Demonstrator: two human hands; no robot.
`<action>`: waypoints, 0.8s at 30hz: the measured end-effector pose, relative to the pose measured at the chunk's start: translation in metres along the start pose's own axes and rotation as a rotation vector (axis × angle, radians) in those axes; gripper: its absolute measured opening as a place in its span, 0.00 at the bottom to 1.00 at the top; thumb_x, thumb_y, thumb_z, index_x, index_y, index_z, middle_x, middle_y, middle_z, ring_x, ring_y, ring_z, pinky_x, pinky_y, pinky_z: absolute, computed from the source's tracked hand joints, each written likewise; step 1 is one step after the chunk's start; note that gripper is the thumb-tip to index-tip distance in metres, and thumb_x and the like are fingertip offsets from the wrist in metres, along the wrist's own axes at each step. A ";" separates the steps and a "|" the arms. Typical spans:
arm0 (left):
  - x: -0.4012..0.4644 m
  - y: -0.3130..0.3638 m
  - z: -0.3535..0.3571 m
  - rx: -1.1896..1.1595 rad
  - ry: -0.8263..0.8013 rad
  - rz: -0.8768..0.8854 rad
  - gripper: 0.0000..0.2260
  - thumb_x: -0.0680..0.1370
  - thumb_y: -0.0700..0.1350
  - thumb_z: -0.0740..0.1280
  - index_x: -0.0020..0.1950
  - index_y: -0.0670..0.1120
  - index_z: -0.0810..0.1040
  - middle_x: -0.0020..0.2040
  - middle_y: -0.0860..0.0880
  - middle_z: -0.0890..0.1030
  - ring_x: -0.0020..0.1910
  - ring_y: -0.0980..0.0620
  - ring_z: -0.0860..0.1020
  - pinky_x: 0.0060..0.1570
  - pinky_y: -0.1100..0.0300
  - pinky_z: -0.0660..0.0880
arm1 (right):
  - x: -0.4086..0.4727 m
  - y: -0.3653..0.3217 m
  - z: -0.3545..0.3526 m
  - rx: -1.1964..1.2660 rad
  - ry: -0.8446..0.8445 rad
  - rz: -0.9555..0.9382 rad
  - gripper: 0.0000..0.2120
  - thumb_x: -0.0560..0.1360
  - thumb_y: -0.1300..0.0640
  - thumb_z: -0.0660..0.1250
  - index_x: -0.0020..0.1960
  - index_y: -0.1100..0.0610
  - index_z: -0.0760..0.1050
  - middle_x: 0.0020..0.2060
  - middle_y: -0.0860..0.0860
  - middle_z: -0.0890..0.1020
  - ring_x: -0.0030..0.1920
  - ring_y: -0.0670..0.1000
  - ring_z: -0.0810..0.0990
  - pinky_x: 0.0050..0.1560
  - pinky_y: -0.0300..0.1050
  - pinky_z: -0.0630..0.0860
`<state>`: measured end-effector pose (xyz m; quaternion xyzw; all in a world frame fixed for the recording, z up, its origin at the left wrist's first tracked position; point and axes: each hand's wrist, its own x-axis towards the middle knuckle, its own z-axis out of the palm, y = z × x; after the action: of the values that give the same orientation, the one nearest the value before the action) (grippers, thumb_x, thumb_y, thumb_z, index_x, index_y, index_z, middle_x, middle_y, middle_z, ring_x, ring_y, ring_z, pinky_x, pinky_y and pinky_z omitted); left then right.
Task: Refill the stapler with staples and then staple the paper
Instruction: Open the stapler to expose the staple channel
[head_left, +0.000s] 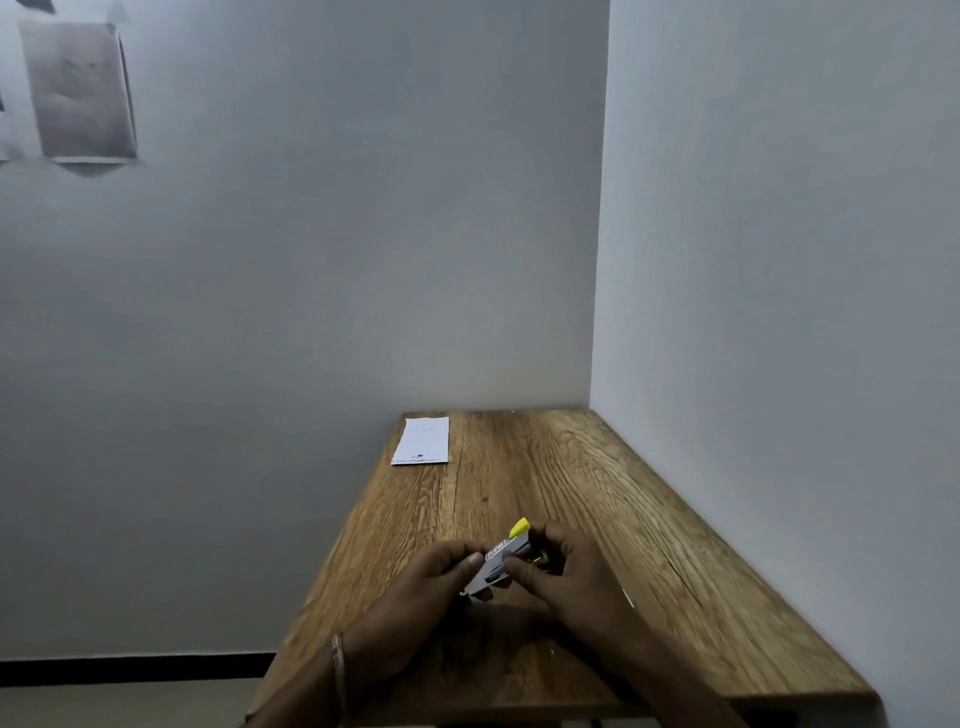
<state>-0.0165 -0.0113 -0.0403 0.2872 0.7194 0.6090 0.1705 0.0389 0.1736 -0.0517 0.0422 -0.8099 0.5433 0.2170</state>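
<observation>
A small stapler (506, 553), silver with a yellow tip and a red label, is held just above the wooden table (649, 545) near its front. My left hand (421, 597) grips its lower end with thumb and fingers. My right hand (563, 577) pinches its upper part from the right. Staples are too small to make out. The white paper (423, 440) lies flat at the table's far left corner, apart from both hands.
The table stands in a room corner, with walls along its far and right sides. Its left edge drops off to the floor. A sheet hangs on the wall at upper left (80, 91).
</observation>
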 end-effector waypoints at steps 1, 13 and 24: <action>0.002 -0.001 0.000 -0.005 0.005 -0.007 0.13 0.83 0.44 0.59 0.56 0.44 0.82 0.48 0.46 0.85 0.44 0.55 0.81 0.43 0.63 0.77 | 0.001 0.001 0.003 0.034 0.022 0.037 0.12 0.73 0.58 0.75 0.56 0.52 0.81 0.48 0.49 0.86 0.48 0.48 0.85 0.47 0.43 0.82; 0.013 -0.005 0.008 0.120 0.110 0.076 0.12 0.82 0.49 0.62 0.53 0.43 0.81 0.46 0.43 0.84 0.42 0.50 0.81 0.44 0.56 0.77 | 0.003 -0.007 0.023 0.307 0.264 0.151 0.14 0.67 0.59 0.79 0.48 0.59 0.78 0.40 0.57 0.86 0.37 0.53 0.87 0.37 0.46 0.84; 0.021 -0.006 0.016 0.224 0.200 0.033 0.15 0.84 0.49 0.58 0.51 0.38 0.76 0.41 0.46 0.77 0.40 0.50 0.73 0.42 0.54 0.69 | -0.003 -0.003 0.029 0.434 0.276 0.155 0.06 0.72 0.65 0.74 0.44 0.64 0.78 0.37 0.58 0.86 0.39 0.55 0.87 0.36 0.41 0.82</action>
<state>-0.0245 0.0141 -0.0475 0.2541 0.7915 0.5531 0.0550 0.0341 0.1463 -0.0598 -0.0489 -0.6380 0.7199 0.2688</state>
